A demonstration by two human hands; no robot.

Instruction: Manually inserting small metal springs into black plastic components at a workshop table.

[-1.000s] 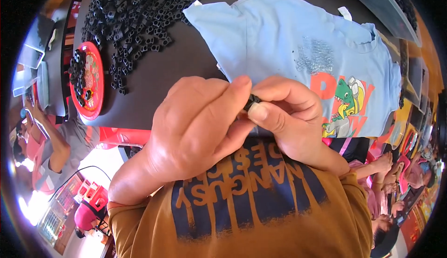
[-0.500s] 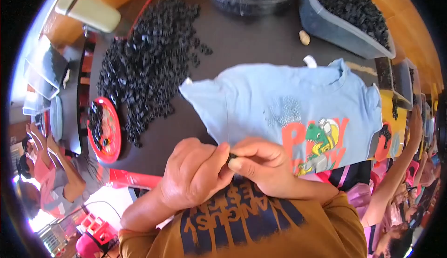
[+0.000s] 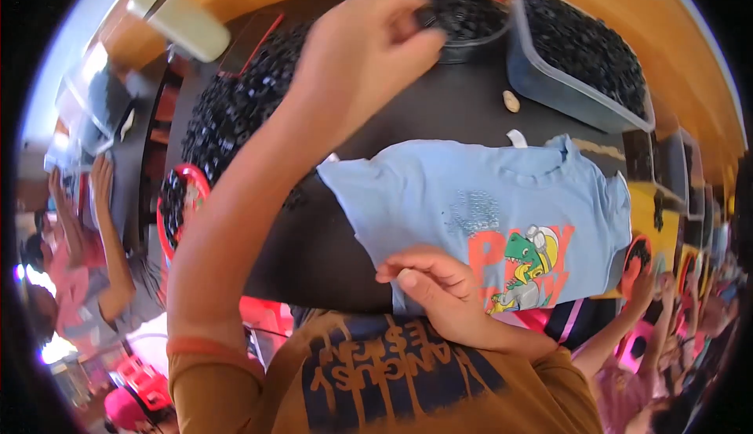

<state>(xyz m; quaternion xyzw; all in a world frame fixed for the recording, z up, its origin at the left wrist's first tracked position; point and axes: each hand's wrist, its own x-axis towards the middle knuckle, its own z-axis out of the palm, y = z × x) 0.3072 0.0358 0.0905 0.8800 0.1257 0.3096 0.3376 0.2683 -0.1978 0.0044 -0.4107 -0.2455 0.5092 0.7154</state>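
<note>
My left hand is stretched far forward over a round bowl of small black parts, fingers pinched on a small black part at the bowl's rim. My right hand rests near my body on the lower edge of a light blue T-shirt with a dinosaur print, fingers curled; whether it holds anything is hidden. The shirt lies flat on the dark table.
A heap of small black parts covers the table's left side, beside a red dish with more. A clear tub of black parts stands at the back right. Other people sit along the left and right edges.
My hands were together at my chest working a small black piece. Now the left arm has reached out to the bowl and the right hand stays on the shirt's edge.
</note>
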